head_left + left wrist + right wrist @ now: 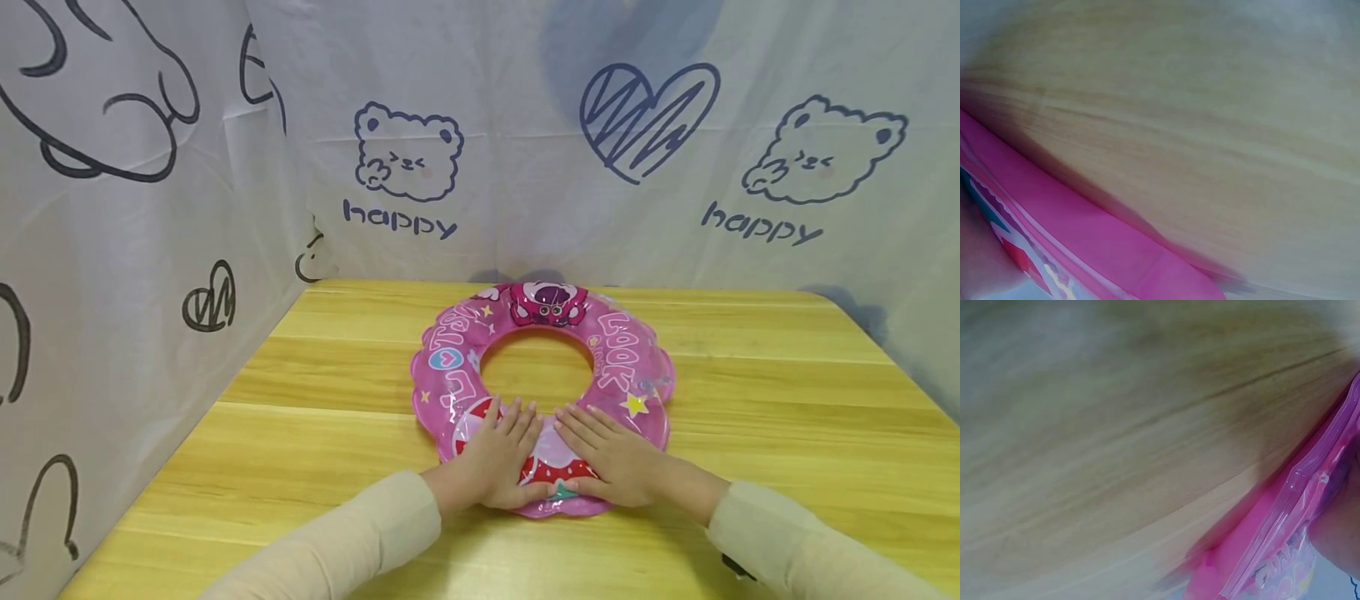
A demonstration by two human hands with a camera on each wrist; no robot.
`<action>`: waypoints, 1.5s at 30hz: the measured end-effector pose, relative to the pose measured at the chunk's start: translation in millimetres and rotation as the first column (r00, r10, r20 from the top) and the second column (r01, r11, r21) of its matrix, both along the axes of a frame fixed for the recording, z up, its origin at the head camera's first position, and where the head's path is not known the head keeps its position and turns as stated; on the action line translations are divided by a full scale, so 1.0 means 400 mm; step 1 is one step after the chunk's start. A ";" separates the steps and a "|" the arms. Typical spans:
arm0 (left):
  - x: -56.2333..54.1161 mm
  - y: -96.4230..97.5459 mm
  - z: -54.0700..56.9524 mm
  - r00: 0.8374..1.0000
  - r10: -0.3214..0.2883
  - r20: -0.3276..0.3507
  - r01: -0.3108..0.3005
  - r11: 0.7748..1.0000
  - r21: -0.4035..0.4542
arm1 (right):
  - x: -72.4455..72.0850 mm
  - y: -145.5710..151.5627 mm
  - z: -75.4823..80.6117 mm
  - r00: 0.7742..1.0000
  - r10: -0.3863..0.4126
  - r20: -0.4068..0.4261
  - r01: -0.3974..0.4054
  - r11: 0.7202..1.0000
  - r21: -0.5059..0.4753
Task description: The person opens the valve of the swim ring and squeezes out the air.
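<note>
A pink inflatable swim ring [442, 358] with a bear face, lettering and strawberry prints lies flat on the wooden table, puffed up with air. My left hand [498, 458] rests on its near side, left of the middle, fingers straight and pointing away. Mirroring it, my right hand [618, 458] lies on the near side to the right, fingers extended across the vinyl. The two thumbs point toward each other near the ring's front edge. In the left wrist view the ring's pink side [1085, 206] shows; the right wrist view shows its seam [1297, 478].
The wooden table [315, 392] has light, yellowish grain. Behind it hangs a white cloth [525, 208] with drawn bears, a heart and "happy" lettering. Another patterned white cloth [150, 275] runs along the left side.
</note>
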State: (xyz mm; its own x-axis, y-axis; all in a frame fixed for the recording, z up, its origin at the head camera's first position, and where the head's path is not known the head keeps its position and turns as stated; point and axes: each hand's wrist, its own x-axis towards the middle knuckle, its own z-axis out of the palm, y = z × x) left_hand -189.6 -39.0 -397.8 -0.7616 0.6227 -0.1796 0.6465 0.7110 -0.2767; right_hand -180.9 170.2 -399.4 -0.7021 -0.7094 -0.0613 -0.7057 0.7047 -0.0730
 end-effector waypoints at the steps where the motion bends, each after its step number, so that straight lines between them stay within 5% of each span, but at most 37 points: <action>1: 0.000 0.000 0.000 1.000 0.001 -0.001 -0.001 1.000 -0.002 | 0.000 0.000 0.000 1.000 0.001 -0.003 -0.001 1.000 0.001; 20: -0.003 0.000 0.000 1.000 -0.002 -0.018 0.001 1.000 -0.029 | -0.002 0.004 -0.002 0.997 0.042 -0.058 -0.042 0.999 -0.004; 45: 0.005 0.007 0.014 1.000 0.005 -0.005 -0.006 0.998 -0.066 | -0.001 0.000 0.007 1.000 0.021 0.019 -0.021 1.000 0.002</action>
